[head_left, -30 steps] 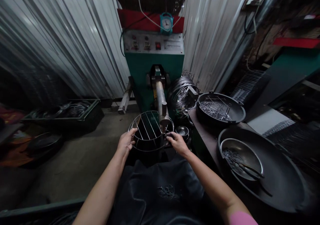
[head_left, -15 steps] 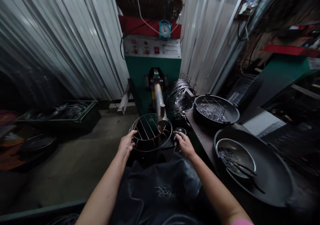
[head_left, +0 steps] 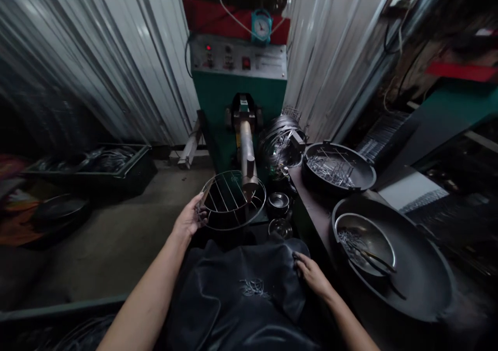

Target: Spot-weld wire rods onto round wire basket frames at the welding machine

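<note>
Head cam: the left hand (head_left: 190,215) is just left of the middle of the frame, thumb and fingers closed on the left rim of a round wire rack (head_left: 232,191). That rack is dead centre, tilted a bit, with straight bars running across its ring. The tip of a metal arm (head_left: 247,143) overlaps its right side, but honestly I can't tell whether they're touching.

The right hand (head_left: 311,274) is lower right of centre, well apart from the rack. Its fingers are bent and close together at the edge of a dark apron (head_left: 249,320); can't tell if they're pinching it or just resting there. A little tangle of wire bits (head_left: 254,287) lies on the apron, bottom middle.

The arm sticks out of a green machine (head_left: 218,89) at upper centre, with a red light (head_left: 208,47) glowing on its panel and a blue clock (head_left: 261,26) above. Over on the right there's a dark pan (head_left: 361,177) of metal pieces, and nearer, a bigger pan (head_left: 420,283) with a shiny bowl (head_left: 383,237) inside.
</note>
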A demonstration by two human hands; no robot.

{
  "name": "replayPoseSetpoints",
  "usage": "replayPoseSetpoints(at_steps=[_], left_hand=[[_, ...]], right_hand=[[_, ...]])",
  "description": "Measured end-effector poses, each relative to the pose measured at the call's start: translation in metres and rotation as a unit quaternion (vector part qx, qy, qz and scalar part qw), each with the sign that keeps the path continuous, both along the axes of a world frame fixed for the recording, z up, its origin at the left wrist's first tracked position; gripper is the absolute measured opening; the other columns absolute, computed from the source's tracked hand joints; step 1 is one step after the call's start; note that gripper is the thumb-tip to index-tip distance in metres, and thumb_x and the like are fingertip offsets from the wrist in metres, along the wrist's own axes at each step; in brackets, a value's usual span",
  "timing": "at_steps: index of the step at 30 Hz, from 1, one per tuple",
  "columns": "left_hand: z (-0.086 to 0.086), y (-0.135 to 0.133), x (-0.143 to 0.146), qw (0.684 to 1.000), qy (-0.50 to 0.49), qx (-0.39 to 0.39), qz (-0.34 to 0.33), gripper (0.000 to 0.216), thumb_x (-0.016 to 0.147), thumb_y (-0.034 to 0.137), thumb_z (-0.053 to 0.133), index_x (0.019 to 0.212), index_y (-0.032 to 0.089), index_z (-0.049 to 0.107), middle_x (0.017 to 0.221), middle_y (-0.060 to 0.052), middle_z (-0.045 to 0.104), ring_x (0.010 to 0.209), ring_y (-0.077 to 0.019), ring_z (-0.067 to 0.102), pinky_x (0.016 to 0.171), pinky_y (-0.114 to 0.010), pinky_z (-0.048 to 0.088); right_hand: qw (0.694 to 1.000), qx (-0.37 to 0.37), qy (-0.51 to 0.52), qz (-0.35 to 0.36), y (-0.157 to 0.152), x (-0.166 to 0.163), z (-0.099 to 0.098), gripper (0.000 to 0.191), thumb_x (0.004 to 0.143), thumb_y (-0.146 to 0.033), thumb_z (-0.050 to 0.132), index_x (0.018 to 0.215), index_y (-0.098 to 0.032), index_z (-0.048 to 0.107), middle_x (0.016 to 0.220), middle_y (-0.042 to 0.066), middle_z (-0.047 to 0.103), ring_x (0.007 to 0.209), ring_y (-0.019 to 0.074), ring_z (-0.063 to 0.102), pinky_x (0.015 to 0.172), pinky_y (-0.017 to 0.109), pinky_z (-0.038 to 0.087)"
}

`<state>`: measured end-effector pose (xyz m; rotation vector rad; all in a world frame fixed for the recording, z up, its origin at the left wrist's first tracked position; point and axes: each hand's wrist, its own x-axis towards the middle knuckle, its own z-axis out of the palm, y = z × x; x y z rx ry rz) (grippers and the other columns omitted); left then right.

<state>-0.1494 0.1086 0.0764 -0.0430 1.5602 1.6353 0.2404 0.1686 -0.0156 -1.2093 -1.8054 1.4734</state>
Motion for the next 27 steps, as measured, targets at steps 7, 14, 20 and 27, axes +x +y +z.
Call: replayPoseSetpoints(at_steps=[7,14,20,27], left_hand=[[0.013,-0.003,0.004,0.996,-0.036,-0.062,-0.049,0.021,0.06,0.024,0.066,0.06,0.017,0.046,0.05,0.003,0.046,0.04,-0.01,0.043,0.039,-0.024,0.04],[0.013,-0.001,0.011,0.998,-0.03,-0.047,-0.022,0.019,0.056,0.02,0.064,0.062,0.018,0.046,0.046,0.005,0.041,0.038,-0.0103,0.04,0.035,-0.022,0.032],[0.016,0.001,0.014,0.998,-0.024,-0.05,-0.011,0.02,0.054,0.02,0.063,0.06,0.018,0.045,0.046,0.005,0.04,0.038,-0.0093,0.04,0.035,-0.02,0.03],[0.02,0.0,0.02,0.999,-0.017,-0.034,0.023,0.024,0.048,0.015,0.063,0.058,0.018,0.042,0.043,0.008,0.035,0.035,-0.0062,0.033,0.032,-0.017,0.024]], right_hand=[[0.978,-0.188,0.059,-0.063,0.01,-0.001,0.004,0.025,0.07,-0.03,0.054,0.089,-0.016,0.058,0.064,-0.001,0.058,0.042,0.0077,0.046,0.039,0.02,0.032],[0.983,-0.163,0.044,-0.067,0.005,0.002,0.002,0.033,0.071,-0.026,0.051,0.101,-0.014,0.057,0.074,0.001,0.062,0.042,0.0054,0.047,0.038,0.018,0.031],[0.995,-0.044,0.018,-0.092,-0.004,-0.003,-0.007,0.022,0.073,-0.031,0.047,0.089,-0.017,0.05,0.072,0.0,0.063,0.042,0.008,0.049,0.044,0.022,0.039],[0.987,-0.031,-0.03,-0.153,-0.003,-0.007,-0.01,0.014,0.067,-0.029,0.048,0.078,-0.021,0.044,0.053,-0.006,0.056,0.038,0.0087,0.044,0.04,0.021,0.033]])
